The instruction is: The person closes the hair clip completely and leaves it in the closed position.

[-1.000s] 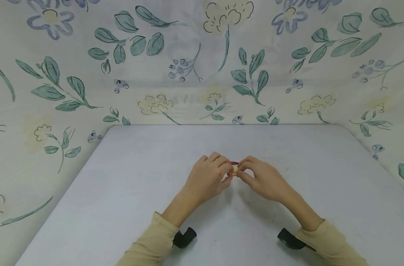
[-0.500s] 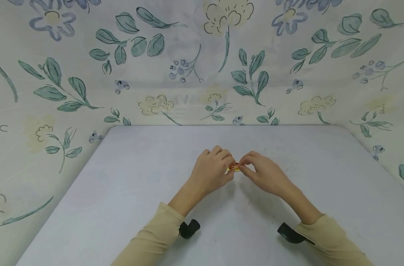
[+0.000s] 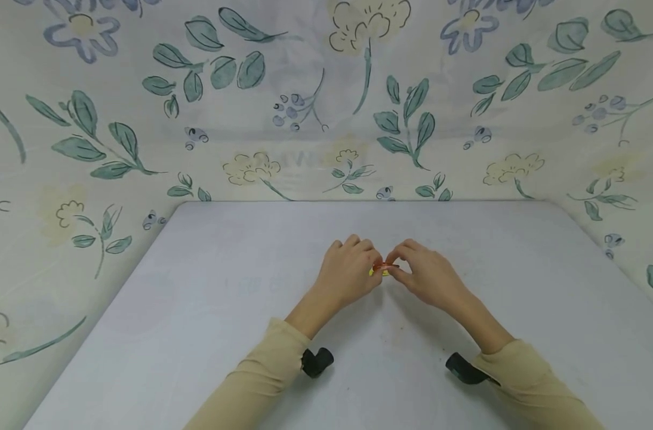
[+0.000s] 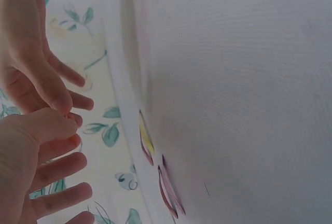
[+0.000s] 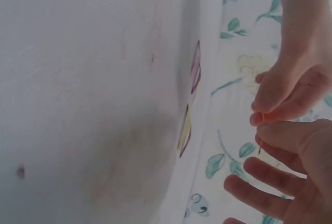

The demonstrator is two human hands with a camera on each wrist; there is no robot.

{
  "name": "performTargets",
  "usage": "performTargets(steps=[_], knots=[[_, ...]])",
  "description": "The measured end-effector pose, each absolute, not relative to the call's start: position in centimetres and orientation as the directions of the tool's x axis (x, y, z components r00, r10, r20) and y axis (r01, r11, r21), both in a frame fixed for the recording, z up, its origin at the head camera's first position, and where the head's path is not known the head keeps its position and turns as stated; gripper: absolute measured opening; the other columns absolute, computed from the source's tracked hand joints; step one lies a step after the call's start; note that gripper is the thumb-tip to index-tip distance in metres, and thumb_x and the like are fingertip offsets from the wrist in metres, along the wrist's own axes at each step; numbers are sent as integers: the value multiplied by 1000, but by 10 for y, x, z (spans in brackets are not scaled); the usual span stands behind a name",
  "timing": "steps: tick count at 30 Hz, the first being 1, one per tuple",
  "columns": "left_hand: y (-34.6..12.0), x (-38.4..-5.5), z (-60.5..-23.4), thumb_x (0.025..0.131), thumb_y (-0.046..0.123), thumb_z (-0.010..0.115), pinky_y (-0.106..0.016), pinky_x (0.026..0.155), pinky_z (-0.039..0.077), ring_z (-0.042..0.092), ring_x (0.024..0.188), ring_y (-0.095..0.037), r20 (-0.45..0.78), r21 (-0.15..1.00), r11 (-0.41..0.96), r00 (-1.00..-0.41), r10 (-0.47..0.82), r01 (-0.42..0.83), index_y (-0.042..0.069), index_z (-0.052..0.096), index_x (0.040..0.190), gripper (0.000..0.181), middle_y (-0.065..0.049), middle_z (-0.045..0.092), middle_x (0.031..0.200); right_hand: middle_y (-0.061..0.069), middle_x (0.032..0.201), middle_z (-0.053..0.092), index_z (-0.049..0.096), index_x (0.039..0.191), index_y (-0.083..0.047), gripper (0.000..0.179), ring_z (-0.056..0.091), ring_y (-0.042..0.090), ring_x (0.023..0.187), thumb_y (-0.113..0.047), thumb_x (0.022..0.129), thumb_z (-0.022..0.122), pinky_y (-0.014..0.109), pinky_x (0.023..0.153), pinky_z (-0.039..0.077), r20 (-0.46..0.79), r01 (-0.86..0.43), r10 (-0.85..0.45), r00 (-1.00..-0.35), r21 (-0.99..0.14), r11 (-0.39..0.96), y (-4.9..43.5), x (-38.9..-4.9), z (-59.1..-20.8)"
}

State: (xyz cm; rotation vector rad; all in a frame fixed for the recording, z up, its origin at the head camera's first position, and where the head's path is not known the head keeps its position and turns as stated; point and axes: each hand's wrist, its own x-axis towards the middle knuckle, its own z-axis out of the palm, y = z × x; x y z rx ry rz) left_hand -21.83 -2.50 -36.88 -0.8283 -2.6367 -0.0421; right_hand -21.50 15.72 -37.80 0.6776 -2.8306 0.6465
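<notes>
Both my left hand point(image 3: 350, 270) and my right hand point(image 3: 427, 276) pinch a small orange-red hair clip point(image 3: 384, 267) between thumb and fingertips, raised over the white table. Fingers cover most of it; in the right wrist view a thin orange sliver of the clip point(image 5: 263, 116) shows between the two hands, with the remaining fingers spread. Behind the fingertips, a bit of yellow point(image 3: 378, 273) peeks out in the head view. The left wrist view has a yellow and dark-red pair of clips point(image 4: 147, 138) lying on the table beside a pink and dark-red pair point(image 4: 169, 187).
The white table point(image 3: 224, 251) meets a floral cloth backdrop point(image 3: 305, 119) at its far edge and sides. Black wrist-camera mounts point(image 3: 317, 362) poke out from the beige sleeves point(image 3: 251, 373) close over the tabletop.
The left hand has shifted slightly right and away, drawing nearer to the right hand. The clip has turned between the fingertips, its red side now showing; both hands still hold it.
</notes>
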Motion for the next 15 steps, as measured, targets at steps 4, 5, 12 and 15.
performTargets(steps=[4,5,12,15], knots=[[-21,-222,-372,90,32,70,-33,71,49,59,91,-16,294,-60,839,-794,533,541,21,77,95,14,5,70,100,7,113,65,71,103,-10,16,66,28,96,-17,89,74,43,79,55,206,-460,-412,-888,-353,815,157,-218,-381],[-21,-223,-374,90,32,70,-33,71,48,58,92,-16,275,-55,842,-803,529,536,21,77,95,14,5,70,101,8,114,65,71,103,-9,16,66,28,98,-16,89,74,44,81,55,193,-459,-416,-889,-350,817,157,-219,-382],[-16,-223,-380,90,33,71,-34,72,46,58,92,-16,227,-49,862,-834,502,505,22,78,96,15,6,69,104,10,118,64,71,104,-8,15,65,28,104,-15,91,72,45,88,53,115,-444,-432,-895,-342,828,156,-225,-388],[-14,-223,-383,90,34,71,-35,74,46,58,91,-16,218,-44,869,-844,490,493,22,77,94,14,5,69,102,11,119,64,71,103,-9,13,64,30,108,-14,91,70,46,90,52,81,-437,-437,-896,-334,835,156,-227,-390]])
